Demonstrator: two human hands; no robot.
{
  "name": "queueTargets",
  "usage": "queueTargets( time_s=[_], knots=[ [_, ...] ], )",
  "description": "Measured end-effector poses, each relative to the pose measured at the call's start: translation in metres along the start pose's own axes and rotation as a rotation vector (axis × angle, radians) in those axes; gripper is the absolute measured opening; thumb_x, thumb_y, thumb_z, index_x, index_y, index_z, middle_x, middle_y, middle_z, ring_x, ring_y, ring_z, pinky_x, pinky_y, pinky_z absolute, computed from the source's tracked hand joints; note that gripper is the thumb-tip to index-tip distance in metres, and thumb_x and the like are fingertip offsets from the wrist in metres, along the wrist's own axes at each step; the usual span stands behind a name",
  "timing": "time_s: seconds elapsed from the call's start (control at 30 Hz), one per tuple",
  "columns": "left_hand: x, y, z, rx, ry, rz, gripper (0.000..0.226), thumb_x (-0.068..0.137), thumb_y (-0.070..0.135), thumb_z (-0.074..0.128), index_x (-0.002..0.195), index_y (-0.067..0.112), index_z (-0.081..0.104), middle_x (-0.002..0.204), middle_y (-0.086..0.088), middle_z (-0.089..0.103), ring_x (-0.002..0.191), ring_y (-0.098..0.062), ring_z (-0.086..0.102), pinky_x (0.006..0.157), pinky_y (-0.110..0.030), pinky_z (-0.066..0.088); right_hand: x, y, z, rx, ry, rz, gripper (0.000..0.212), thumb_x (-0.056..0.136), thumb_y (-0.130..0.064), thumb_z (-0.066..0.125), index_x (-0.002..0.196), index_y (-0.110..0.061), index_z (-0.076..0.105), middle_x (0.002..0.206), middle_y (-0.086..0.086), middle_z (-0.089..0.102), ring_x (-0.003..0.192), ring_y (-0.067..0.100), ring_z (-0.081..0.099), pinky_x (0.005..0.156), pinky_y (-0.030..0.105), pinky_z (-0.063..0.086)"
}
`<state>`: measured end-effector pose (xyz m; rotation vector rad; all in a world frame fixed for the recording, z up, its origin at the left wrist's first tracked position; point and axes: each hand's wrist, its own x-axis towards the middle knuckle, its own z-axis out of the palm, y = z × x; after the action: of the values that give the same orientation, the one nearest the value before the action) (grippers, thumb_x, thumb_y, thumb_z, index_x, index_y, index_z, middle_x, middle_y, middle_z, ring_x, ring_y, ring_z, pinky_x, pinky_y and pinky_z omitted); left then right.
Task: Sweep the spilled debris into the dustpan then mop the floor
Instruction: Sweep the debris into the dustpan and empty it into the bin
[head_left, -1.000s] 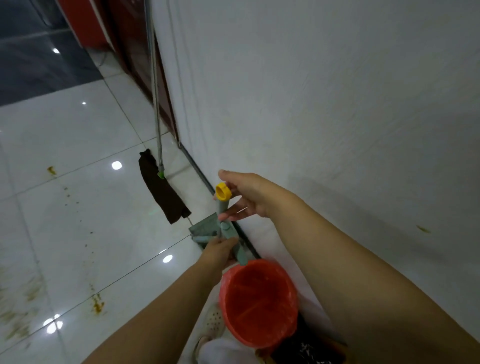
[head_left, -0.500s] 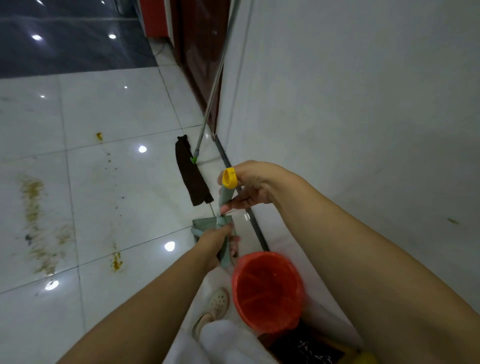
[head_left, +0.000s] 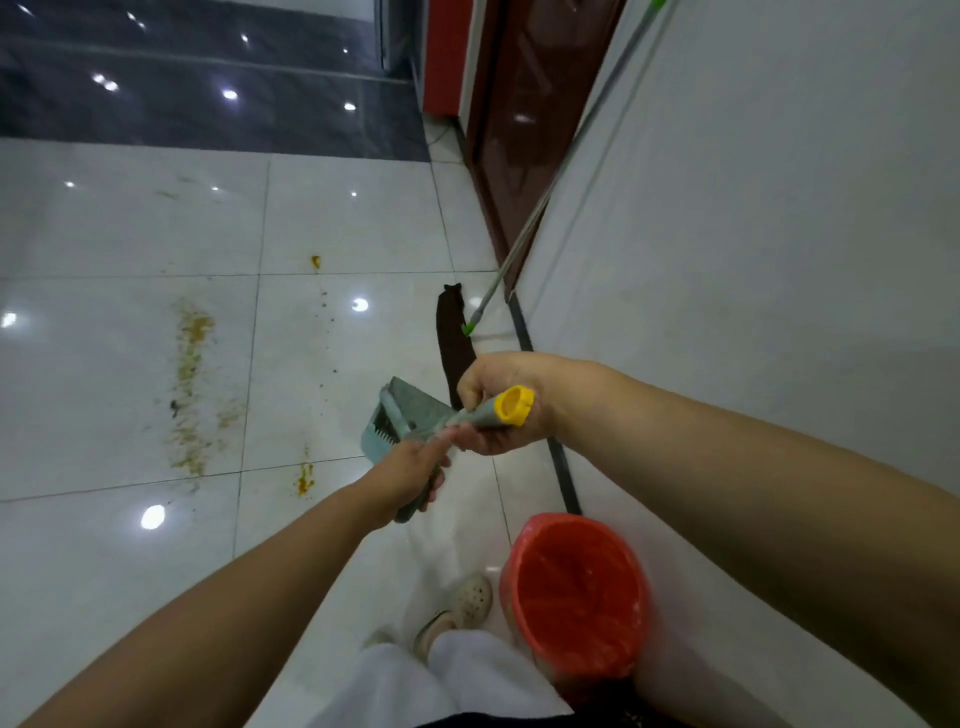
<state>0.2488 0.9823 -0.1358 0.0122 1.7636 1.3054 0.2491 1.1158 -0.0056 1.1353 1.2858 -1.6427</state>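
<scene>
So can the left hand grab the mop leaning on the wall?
Probably not right now: the left hand grips a handle of the dustpan set, and the mop stands farther off beyond the right hand.

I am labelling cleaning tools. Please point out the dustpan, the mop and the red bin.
dustpan (head_left: 415, 402): head view, on its grey-green pan.
mop (head_left: 453, 338): head view, on its dark cloth on the floor.
red bin (head_left: 574, 592): head view, on its inner liner.

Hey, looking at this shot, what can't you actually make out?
- Head view: the mop handle's top is cut off by the upper edge.
- The brush bristles are hidden behind the dustpan.
- The left hand covers its grey handle.
- The red bin bottom: too blurred to tell the contents.
</scene>
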Motion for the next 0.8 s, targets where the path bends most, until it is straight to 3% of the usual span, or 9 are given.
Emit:
queueTargets(
  time_s=[0.13, 0.37, 0.57, 0.7, 0.8],
  knots=[
    [-0.019, -0.005, -0.016, -0.03, 0.025, 0.008, 0.048, 0.097, 0.05, 0.037, 0.085, 0.008, 0.054, 0.062, -0.004, 0.05, 0.051, -0.015, 0.047, 0.047, -0.026, 0.044, 0.001, 0.001, 0.028, -0.135, 0.019, 0.015, 0.01, 0.092, -0.001, 0.035, 0.094, 0.003, 0.044, 0.08, 0.018, 0.05, 0.028, 0.011, 0.043, 0.03, 0.013, 0.04],
    [-0.046, -0.023, -0.055, -0.166, 0.099, -0.031, 0.053, 0.097, 0.054, 0.03, 0.087, 0.009, 0.056, 0.058, -0.001, 0.051, 0.048, -0.013, 0.045, 0.045, -0.023, 0.04, -0.002, 0.008, 0.074, -0.474, 0.031, -0.026, 0.009, 0.096, -0.007, 0.046, 0.096, 0.002, 0.049, 0.088, 0.014, 0.055, 0.032, 0.006, 0.046, 0.034, 0.013, 0.044],
    [-0.062, -0.029, -0.075, -0.125, 0.235, -0.044, 0.052, 0.096, 0.055, 0.03, 0.086, 0.011, 0.056, 0.055, 0.001, 0.048, 0.045, -0.012, 0.04, 0.041, -0.022, 0.035, -0.003, 0.013, 0.103, -0.617, 0.054, -0.072, 0.011, 0.095, -0.006, 0.049, 0.088, 0.001, 0.053, 0.042, 0.007, 0.056, 0.028, 0.008, 0.047, 0.033, 0.012, 0.041],
    [-0.068, -0.028, -0.086, -0.092, 0.348, -0.009, 0.052, 0.098, 0.051, 0.028, 0.084, 0.009, 0.055, 0.058, -0.002, 0.046, 0.048, -0.014, 0.037, 0.044, -0.023, 0.031, 0.0, 0.015, 0.121, -0.661, 0.071, -0.129, 0.007, 0.092, -0.001, 0.051, 0.085, 0.0, 0.05, 0.06, 0.009, 0.048, 0.026, 0.008, 0.044, 0.033, 0.011, 0.04],
    [-0.07, -0.026, -0.095, -0.098, 0.456, 0.011, 0.055, 0.098, 0.051, 0.027, 0.082, 0.006, 0.053, 0.06, -0.005, 0.046, 0.049, -0.018, 0.038, 0.047, -0.024, 0.031, 0.007, 0.013, 0.136, -0.687, 0.075, -0.209, 0.008, 0.091, 0.001, 0.051, 0.084, -0.001, 0.049, 0.061, 0.01, 0.046, 0.026, 0.01, 0.043, 0.035, 0.012, 0.041]
  ],
)
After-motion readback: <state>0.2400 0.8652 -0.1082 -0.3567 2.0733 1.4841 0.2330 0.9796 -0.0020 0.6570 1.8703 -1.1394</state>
